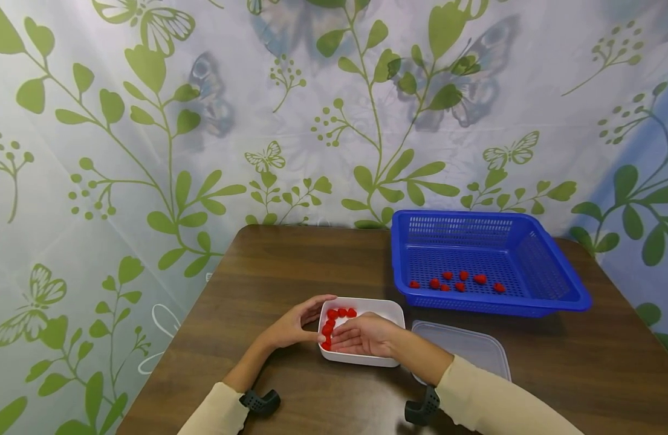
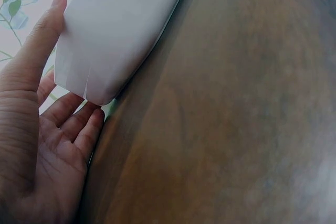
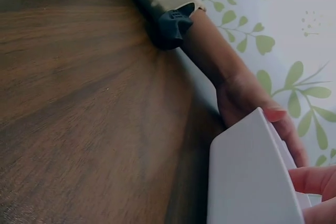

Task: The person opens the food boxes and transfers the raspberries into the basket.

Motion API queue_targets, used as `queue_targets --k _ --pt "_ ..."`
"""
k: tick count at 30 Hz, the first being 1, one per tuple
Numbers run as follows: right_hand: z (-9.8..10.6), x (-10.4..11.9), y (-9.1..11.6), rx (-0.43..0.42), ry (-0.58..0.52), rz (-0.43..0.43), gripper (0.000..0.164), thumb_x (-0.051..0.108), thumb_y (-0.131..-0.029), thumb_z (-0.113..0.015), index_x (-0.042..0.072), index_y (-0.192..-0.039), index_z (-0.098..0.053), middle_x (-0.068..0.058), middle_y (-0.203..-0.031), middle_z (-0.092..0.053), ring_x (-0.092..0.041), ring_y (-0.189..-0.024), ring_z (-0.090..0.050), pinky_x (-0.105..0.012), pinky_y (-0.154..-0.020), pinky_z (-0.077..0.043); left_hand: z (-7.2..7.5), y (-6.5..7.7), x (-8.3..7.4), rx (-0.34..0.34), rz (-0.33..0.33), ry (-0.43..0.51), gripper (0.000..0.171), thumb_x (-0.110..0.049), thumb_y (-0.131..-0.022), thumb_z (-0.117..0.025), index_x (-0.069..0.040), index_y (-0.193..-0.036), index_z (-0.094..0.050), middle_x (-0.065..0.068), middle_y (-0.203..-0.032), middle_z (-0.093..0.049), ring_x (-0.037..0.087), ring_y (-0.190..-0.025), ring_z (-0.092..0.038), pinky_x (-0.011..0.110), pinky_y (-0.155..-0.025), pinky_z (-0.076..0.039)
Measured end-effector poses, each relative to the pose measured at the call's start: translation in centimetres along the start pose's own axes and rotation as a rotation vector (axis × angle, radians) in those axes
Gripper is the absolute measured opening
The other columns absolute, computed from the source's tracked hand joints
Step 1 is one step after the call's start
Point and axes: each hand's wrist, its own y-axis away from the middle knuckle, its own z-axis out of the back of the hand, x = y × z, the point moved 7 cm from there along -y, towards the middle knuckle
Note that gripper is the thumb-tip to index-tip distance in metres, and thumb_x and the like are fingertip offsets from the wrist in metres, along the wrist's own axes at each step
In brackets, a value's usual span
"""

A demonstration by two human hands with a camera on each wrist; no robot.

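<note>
A white rectangular container (image 1: 361,359) sits on the table with small red berries (image 1: 332,315) along its left and far inner sides. My left hand (image 1: 290,326) holds the container's left end, thumb toward the near rim and fingers toward the far side. Its thumb touches the white wall (image 2: 113,30) in the left wrist view. My right hand (image 1: 366,335) reaches into the container, fingers pointing left beside the berries. No berry shows between these fingers, though part of the hand's underside is hidden. In the right wrist view, its fingers (image 3: 315,179) extend past the container's rim.
A blue perforated basket (image 1: 575,296) stands behind and to the right, with several red berries (image 1: 480,279) near its front side. On the brown wooden table (image 1: 290,260), a translucent lid (image 1: 475,347) lies partly under my right forearm. A leaf-patterned cloth (image 1: 334,151) hangs behind.
</note>
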Motion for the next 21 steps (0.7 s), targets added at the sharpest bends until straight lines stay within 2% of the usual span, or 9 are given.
queue_targets --k 6,14,21 --pt "0.16 -0.23 -0.31 -0.022 -0.004 0.010 0.036 0.007 -0.101 -0.056 -0.021 -0.125 -0.058 -0.025 -0.108 -0.072 -0.031 -0.096 -0.075 -0.042 -0.091 -0.057 -0.03 0.02 0.06 0.001 0.013 -0.009 0.080 -0.016 -0.088 -0.078 -0.017 -0.156 -0.036 0.007 -0.156 -0.042 0.028 -0.144 -0.041 0.036 -0.116 -0.036" --pt "0.25 -0.42 -0.74 -0.036 0.005 0.042 0.036 0.006 -0.100 -0.059 -0.020 -0.124 -0.058 -0.022 -0.101 -0.075 -0.030 -0.092 -0.075 -0.042 -0.088 -0.058 0.03 -0.04 0.17 0.001 -0.002 0.003 0.079 -0.016 -0.088 -0.078 -0.015 -0.156 -0.036 0.009 -0.156 -0.042 0.029 -0.144 -0.041 0.034 -0.116 -0.036" --pt "0.41 -0.47 -1.00 -0.090 0.031 0.040 0.029 0.006 -0.097 -0.065 -0.016 -0.117 -0.066 -0.018 -0.095 -0.076 -0.027 -0.084 -0.076 -0.038 -0.081 -0.061 0.09 -0.08 0.26 -0.003 0.002 0.004 0.079 -0.017 -0.088 -0.079 -0.018 -0.155 -0.037 0.006 -0.156 -0.042 0.028 -0.143 -0.042 0.033 -0.116 -0.037"
